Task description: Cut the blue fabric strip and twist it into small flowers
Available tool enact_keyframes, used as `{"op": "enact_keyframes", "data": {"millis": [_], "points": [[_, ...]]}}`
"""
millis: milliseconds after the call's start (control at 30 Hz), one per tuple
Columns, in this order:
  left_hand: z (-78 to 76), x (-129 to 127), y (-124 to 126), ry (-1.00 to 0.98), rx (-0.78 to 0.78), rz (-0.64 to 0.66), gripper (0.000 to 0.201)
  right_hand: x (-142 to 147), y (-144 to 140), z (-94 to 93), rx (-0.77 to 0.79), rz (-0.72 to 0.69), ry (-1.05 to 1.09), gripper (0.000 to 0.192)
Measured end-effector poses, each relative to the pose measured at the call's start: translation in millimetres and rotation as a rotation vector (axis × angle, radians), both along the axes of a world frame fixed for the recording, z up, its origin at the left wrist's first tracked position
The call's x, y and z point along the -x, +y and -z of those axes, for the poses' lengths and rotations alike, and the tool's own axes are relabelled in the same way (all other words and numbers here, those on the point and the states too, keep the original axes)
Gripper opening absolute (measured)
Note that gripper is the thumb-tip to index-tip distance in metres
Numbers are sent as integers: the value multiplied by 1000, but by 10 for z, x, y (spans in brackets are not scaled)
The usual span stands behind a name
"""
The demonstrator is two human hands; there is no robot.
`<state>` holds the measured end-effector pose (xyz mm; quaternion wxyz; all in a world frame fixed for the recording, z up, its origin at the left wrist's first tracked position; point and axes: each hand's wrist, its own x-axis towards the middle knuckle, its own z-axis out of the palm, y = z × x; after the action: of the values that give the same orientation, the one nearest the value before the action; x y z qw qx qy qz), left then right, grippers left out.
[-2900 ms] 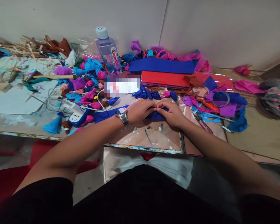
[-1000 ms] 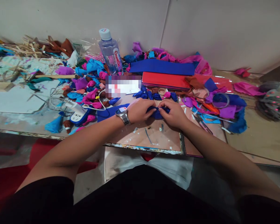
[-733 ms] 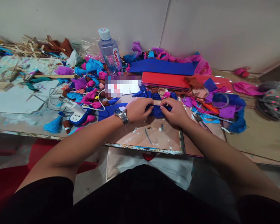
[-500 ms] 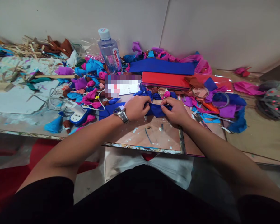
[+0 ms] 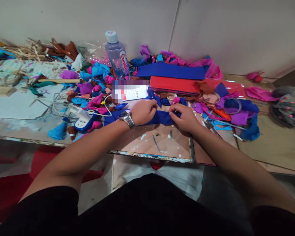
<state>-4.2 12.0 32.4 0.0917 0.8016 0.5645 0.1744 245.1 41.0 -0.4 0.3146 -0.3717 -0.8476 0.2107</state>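
Observation:
A dark blue strip of what looks like crepe paper lies across the work surface in front of me, between my hands. My right hand pinches its right end between thumb and fingers. Curled over the strip further left is my left hand, its fingers closed on the paper, though the fingertips are partly hidden. A metal watch is on my left wrist. Just beyond the hands lie small twisted blue and pink paper pieces and a roll of tape.
Behind the left hand lies a lit phone, with a plastic bottle standing past it. A power strip with cables sits left. Red paper sheets, a blue sheet and a clear tape roll lie among coloured scraps.
My left hand has turned and closed further over the strip. The stretch between my hands now looks flatter and smoother, while my right hand keeps its pinch.

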Motion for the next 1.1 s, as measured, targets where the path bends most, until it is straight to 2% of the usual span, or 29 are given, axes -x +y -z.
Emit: {"op": "enact_keyframes", "data": {"millis": [133, 233, 500, 733, 1100], "points": [[19, -27, -40, -48, 20, 218, 34, 23, -34, 12, -5, -68, 6, 8], [43, -50, -61, -43, 35, 284, 34, 35, -55, 26, -15, -105, 15, 8], [85, -43, -30, -171, 73, 284, 30, 22, -70, 11, -18, -88, 38, 7], [80, -68, -34, -256, 119, 286, 31, 30, -129, -62, -128, -113, -9, 11], [93, -47, -14, -274, 164, 294, 28, 7, -87, -18, -71, -58, 13, 9]]}}
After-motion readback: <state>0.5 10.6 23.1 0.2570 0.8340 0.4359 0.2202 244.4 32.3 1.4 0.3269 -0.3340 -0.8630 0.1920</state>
